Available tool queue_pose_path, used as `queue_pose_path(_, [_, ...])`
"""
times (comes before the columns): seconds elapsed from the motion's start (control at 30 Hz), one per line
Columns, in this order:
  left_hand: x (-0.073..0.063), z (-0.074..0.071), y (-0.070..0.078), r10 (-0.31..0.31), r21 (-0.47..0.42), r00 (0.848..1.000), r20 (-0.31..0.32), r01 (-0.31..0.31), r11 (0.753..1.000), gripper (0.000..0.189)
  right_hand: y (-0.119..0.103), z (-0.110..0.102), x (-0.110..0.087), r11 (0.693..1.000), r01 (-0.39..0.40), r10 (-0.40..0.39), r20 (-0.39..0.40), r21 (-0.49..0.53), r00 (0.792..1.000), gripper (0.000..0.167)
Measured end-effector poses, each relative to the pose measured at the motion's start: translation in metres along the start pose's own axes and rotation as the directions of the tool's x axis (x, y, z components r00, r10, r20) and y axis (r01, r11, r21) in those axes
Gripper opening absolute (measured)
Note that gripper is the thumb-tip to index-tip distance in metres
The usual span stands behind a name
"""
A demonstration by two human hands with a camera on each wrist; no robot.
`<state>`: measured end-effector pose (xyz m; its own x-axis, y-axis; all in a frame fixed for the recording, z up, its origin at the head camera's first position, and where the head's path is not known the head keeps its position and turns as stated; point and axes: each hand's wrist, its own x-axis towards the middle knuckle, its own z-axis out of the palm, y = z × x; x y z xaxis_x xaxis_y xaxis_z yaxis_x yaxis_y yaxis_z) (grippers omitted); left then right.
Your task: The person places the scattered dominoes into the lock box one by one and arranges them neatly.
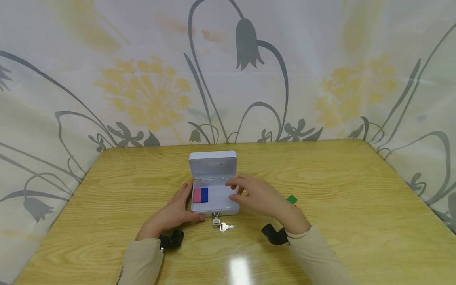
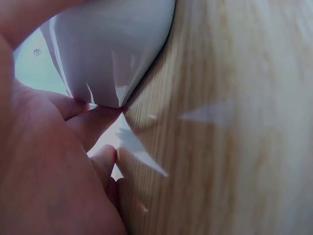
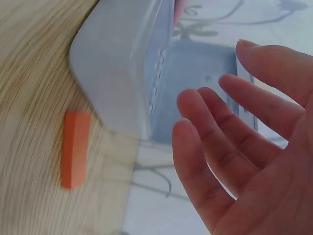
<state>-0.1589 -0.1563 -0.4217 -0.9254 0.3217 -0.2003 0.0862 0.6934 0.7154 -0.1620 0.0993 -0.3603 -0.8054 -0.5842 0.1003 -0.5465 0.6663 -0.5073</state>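
A small white metal cash box (image 1: 215,212) stands on the table with its lid (image 1: 213,167) raised. Inside, against the left wall, a pink block (image 1: 197,195) and a blue block (image 1: 204,194) lie side by side. My left hand (image 1: 177,207) holds the box's left side, thumb along the front and fingers toward the back corner. Over the right part of the box hovers my right hand (image 1: 256,194), fingers loosely bent and nothing between them. An orange block (image 3: 75,149) lies on the table beside the box in the right wrist view.
A key sits in the front lock (image 1: 215,219), and another key (image 1: 226,227) lies on the table just before it. A green block (image 1: 291,199) shows partly behind my right forearm. Patterned cloth (image 1: 228,79) hangs behind the wooden table (image 1: 356,190).
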Motion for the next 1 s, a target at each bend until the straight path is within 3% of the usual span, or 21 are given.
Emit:
queue_pose_path(0.43, [0.000,0.000,-0.003,0.020,0.013,1.000,-0.004,-0.020,1.000,0.112,0.026,-0.015,-0.012,0.994,-0.081,0.079,-0.026,-0.067,0.997,0.034])
queue_pose_path(0.77, [0.000,-0.001,-0.002,0.016,0.023,1.000,-0.008,-0.016,1.000,0.113,0.039,-0.011,-0.013,0.996,-0.084,0.085,0.009,-0.038,0.996,0.036])
queue_pose_path(1.0, [0.000,-0.001,-0.001,0.012,0.015,1.000,-0.007,-0.012,1.000,0.112,0.049,-0.006,-0.012,0.990,-0.134,0.134,0.015,-0.046,0.991,0.037])
